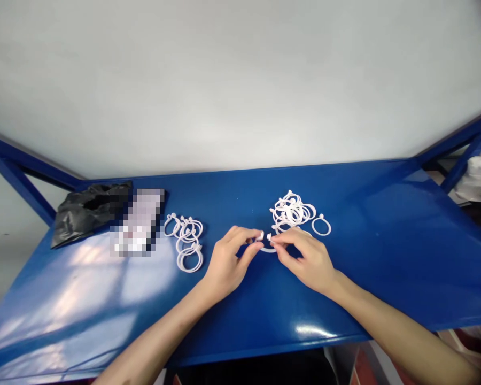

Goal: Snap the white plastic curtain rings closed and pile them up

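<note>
Beside the ring pile (292, 212), an open ring (268, 250) is clamped at its ends by left hand (227, 261) and right hand (310, 261); slippage could be caused by slack pinching.

The bare left forearm (168, 323) and right forearm (385, 318) slant inward from below, bringing the left hand (229, 259) and right hand (310, 261) nearly together, slightly apart, each thumb (249, 253) bent toward its forefinger (245, 234) in a pinch.

Blue table (232, 321): glare was cast on the left.
Pale wall (240, 80): was softly lit.
Flat object (144, 214): was masked by pixelation.
</note>
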Demonstrator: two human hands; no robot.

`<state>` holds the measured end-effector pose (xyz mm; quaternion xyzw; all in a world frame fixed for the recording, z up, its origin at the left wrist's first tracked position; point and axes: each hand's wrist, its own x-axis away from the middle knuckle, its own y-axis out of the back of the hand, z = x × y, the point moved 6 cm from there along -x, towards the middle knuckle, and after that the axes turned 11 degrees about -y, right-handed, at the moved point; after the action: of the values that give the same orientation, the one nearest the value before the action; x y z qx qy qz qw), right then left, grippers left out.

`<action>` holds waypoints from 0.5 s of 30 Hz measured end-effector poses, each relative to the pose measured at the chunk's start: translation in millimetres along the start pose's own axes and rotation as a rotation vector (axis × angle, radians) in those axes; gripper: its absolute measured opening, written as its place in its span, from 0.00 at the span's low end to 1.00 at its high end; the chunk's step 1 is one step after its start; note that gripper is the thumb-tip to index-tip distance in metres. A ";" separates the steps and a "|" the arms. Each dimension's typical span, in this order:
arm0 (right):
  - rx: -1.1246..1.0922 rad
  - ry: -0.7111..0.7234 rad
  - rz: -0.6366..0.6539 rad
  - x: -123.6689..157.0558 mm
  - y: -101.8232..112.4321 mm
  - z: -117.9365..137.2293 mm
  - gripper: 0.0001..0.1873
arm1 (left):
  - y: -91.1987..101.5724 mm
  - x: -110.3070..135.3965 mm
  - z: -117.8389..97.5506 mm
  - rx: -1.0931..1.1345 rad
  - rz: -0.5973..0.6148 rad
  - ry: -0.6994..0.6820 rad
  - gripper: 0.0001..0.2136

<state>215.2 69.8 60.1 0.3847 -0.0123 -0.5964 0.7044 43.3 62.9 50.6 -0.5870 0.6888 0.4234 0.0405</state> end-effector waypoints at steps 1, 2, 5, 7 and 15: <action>-0.011 0.019 0.016 0.5 -1.6 1.2 0.09 | -1.5 0.6 0.5 0.044 0.015 0.012 0.05; -0.023 0.031 0.031 1.0 -3.2 2.0 0.09 | -3.1 1.4 0.9 0.085 0.027 0.026 0.04; -0.063 0.035 0.063 2.5 -6.9 3.5 0.10 | -7.8 4.7 2.8 0.186 0.056 0.090 0.04; -0.086 0.026 0.064 3.5 -7.8 4.2 0.10 | -9.9 6.5 3.7 0.241 0.065 0.129 0.04; -0.094 -0.032 0.076 5.9 -12.3 0.9 0.14 | -14.8 11.7 13.2 0.453 0.023 0.318 0.06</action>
<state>206.3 64.3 51.3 0.3408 -0.0102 -0.5751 0.7436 46.3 62.9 27.8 -0.6142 0.7703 0.1617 0.0573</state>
